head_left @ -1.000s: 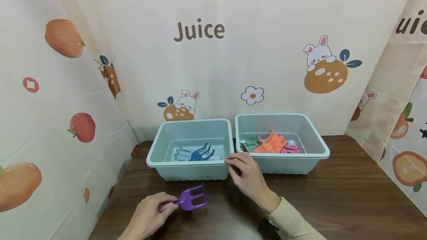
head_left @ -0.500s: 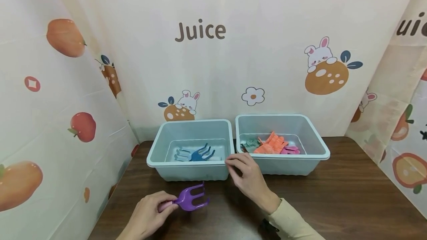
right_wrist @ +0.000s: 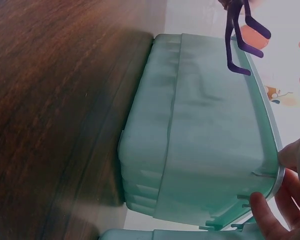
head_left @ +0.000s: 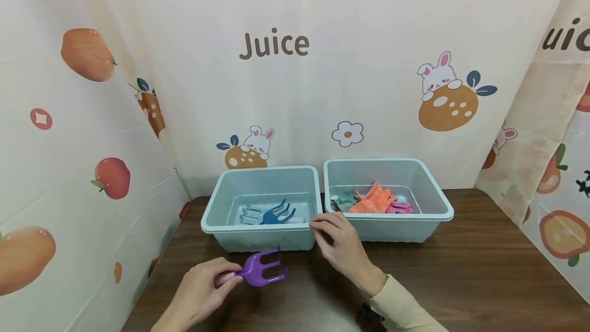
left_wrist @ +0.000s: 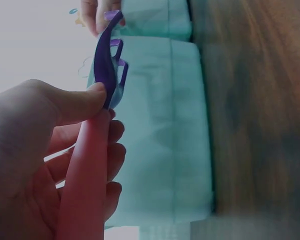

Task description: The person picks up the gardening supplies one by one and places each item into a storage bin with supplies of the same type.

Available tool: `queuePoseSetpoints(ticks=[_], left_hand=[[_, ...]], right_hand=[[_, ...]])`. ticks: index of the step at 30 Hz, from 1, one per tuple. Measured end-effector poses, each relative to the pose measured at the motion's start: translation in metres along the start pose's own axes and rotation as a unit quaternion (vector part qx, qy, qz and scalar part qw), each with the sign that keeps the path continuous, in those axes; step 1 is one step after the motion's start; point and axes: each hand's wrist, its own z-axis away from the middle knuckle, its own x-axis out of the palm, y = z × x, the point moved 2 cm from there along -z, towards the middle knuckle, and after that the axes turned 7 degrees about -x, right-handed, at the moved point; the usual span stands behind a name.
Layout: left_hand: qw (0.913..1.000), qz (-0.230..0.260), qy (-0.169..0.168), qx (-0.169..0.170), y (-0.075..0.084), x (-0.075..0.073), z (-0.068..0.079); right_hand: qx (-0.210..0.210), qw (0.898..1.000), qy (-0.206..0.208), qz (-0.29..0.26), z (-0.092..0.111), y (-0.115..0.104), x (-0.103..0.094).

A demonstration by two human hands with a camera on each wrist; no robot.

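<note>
A purple hand rake (head_left: 259,269) with a pink handle is held in my left hand (head_left: 198,288), in front of the left bin. In the left wrist view its handle (left_wrist: 87,170) lies between my thumb and curled fingers, tines pointing away. My right hand (head_left: 343,245) pinches the front right corner of the light blue left bin (head_left: 258,234); the right wrist view shows fingers on both sides of the rim (right_wrist: 281,175). Inside that bin lies a blue hand rake (head_left: 276,215), with a paler grey-blue one (head_left: 250,214) beside it.
To the right stands a second light blue bin (head_left: 401,229), close beside the first. It contains orange gloves (head_left: 375,200), a green crumpled piece (head_left: 344,201) and a pink one (head_left: 400,208). Both bins stand on the dark wooden table (head_left: 484,270), before a printed curtain (head_left: 295,91).
My left hand has lifted the purple rake slightly, toward the left bin. The right hand keeps its place at the bin's corner.
</note>
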Motion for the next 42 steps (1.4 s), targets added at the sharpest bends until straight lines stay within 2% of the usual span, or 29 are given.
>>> queuePoseSetpoints(ticks=[6, 16, 32, 42], left_hand=[[0.9996, -0.013, 0.021, 0.012, -0.002, -0.009, -0.002], [0.9991, -0.009, 0.034, 0.022, -0.001, -0.014, -0.005], [0.9963, 0.000, 0.062, 0.059, 0.000, -0.021, -0.009], [0.9966, -0.005, 0.057, 0.058, 0.005, -0.020, -0.006]], right_hand=[[0.005, 1.000, -0.001, -0.002, 0.001, 0.000, 0.001], [0.006, 1.000, 0.001, -0.006, -0.001, 0.001, 0.002], [0.010, 1.000, -0.001, -0.001, -0.001, 0.000, 0.001], [0.007, 1.000, -0.005, 0.002, 0.001, 0.001, 0.000]])
